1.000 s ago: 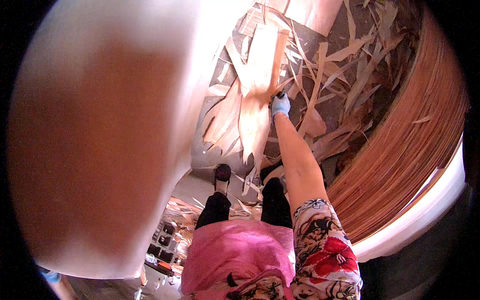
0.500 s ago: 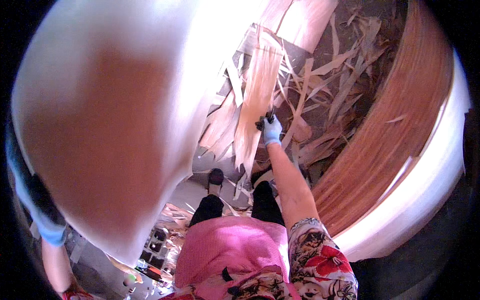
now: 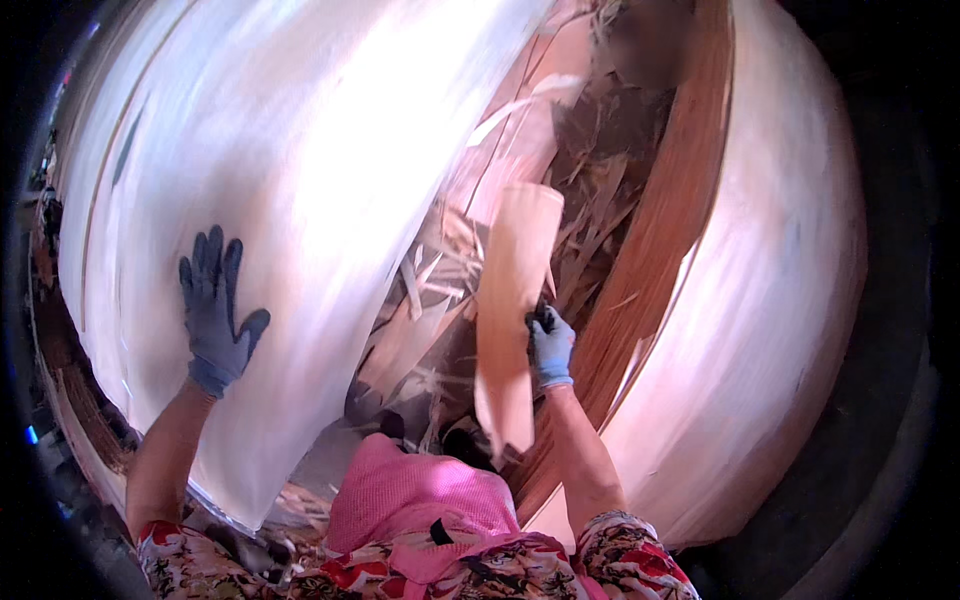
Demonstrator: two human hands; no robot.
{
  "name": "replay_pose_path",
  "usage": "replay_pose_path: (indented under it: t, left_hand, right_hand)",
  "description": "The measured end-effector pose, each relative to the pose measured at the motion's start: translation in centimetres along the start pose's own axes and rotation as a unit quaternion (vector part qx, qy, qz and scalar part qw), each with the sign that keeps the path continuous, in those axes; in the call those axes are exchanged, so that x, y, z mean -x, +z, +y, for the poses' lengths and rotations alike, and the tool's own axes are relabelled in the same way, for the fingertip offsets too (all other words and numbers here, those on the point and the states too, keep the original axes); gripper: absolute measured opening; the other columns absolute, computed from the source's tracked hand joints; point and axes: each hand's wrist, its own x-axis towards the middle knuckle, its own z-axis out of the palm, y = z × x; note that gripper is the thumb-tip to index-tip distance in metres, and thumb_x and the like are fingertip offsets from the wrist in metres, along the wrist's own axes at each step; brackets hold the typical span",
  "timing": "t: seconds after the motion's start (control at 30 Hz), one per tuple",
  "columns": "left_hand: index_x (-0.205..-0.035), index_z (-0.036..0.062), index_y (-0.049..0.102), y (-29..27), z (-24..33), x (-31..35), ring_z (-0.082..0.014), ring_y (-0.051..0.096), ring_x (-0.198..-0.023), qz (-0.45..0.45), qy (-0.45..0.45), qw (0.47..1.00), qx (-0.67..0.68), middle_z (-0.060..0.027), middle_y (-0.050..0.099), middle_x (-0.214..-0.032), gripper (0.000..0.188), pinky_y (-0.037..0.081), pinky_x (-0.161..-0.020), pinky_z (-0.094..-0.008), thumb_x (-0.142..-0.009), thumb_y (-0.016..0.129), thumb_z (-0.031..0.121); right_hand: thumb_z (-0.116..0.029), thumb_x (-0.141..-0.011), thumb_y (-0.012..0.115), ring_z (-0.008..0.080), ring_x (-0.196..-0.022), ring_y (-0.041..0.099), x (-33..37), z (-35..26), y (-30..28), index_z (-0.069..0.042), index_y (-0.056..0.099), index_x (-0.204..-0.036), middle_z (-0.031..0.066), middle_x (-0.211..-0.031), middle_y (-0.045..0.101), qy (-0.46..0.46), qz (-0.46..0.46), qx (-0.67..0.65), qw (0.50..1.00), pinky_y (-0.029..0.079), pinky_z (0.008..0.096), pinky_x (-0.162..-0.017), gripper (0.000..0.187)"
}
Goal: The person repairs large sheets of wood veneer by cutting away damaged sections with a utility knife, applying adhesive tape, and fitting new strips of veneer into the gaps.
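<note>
My left hand (image 3: pixel 215 315), in a blue-and-black glove, lies flat with fingers stretched on a large pale sheet of wood veneer (image 3: pixel 330 200). In my right hand (image 3: pixel 550 343), gloved alike, is the right edge of a long, narrow strip of veneer (image 3: pixel 512 290). The strip is raised above the floor scraps, with a ragged lower end and a straighter upper end. My right thumb and fingertips are partly hidden at the strip's edge.
Torn veneer scraps (image 3: pixel 600 210) litter the floor between two stacks. On the right stands a tall stack of veneer with reddish-brown edges (image 3: pixel 650 250) and a pale top sheet (image 3: pixel 770 260). More veneer pieces (image 3: pixel 530 120) lie at the far end of the gap.
My left hand has come from beneath the pale sheet's left edge onto its top, and the sheet now lies flatter. My right hand has lifted the strip off the scraps toward me.
</note>
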Motion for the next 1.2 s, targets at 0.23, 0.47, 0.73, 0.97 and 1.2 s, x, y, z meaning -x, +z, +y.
replay_pose_path:
  t: [0.23,0.47,0.73,0.97,1.2]
  left_hand:
    - [-0.15,-0.0009,0.03,-0.9,0.1,-0.4,-0.0471,0.015,-0.146,-0.025,-0.005,1.0,0.007,-0.0245,0.019,-0.159,0.088,0.006,-0.116,-0.0633,-0.081,0.064,0.042]
    - [-0.147,-0.0021,0.037,-2.1,0.2,-0.7,-0.0483,0.009,-0.147,-0.059,-0.021,0.998,0.016,-0.0279,0.017,-0.159,0.094,-0.001,-0.117,-0.0649,-0.075,0.069,0.051]
    - [-0.143,0.0015,0.042,-9.0,4.0,-12.8,-0.0425,0.024,-0.144,0.085,-0.09,0.96,0.253,-0.0214,0.032,-0.154,0.07,0.009,-0.118,-0.061,-0.086,0.065,0.033]
    - [-0.154,0.0092,0.027,-11.2,8.5,-41.3,-0.0411,0.015,-0.148,0.189,-0.095,0.967,0.146,-0.0191,0.021,-0.16,0.069,0.01,-0.12,-0.0557,-0.095,0.055,0.032]
    - [-0.153,0.0056,0.029,-9.4,9.0,-49.7,-0.0436,0.015,-0.147,0.1,-0.194,0.975,0.045,-0.022,0.02,-0.159,0.075,0.008,-0.117,-0.0625,-0.092,0.056,0.041]
  right_hand:
    - [-0.003,-0.09,0.066,0.005,-0.055,0.05,-5.1,-17.2,-10.6,0.002,0.066,-0.107,-0.0018,-0.074,0.061,-0.051,0.048,-0.062,0.996,0.043,0.0247,-0.048,0.018]
    - [-0.005,-0.088,0.066,0.008,-0.063,0.052,-11.1,-29.0,-18.6,0.0,0.067,-0.1,-0.0011,-0.068,0.061,-0.204,0.077,0.143,0.965,0.046,0.028,-0.059,0.013]
    - [-0.009,-0.087,0.066,0.0105,-0.063,0.057,-15.5,-38.4,-28.2,-0.002,0.066,-0.091,0.012,-0.068,0.059,-0.216,0.012,0.237,0.947,0.048,0.0301,-0.061,0.008]
    - [-0.013,-0.082,0.069,0.0358,-0.075,0.065,-26.5,-47.3,-31.1,-0.011,0.067,-0.096,0.0136,-0.084,0.068,-0.346,0.017,0.495,0.797,0.051,0.0437,-0.063,0.015]
    - [-0.011,-0.083,0.068,0.0326,-0.076,0.067,-41.4,-51.9,-36.9,-0.009,0.069,-0.096,0.0143,-0.085,0.068,-0.313,0.034,0.452,0.835,0.052,0.0398,-0.066,0.014]
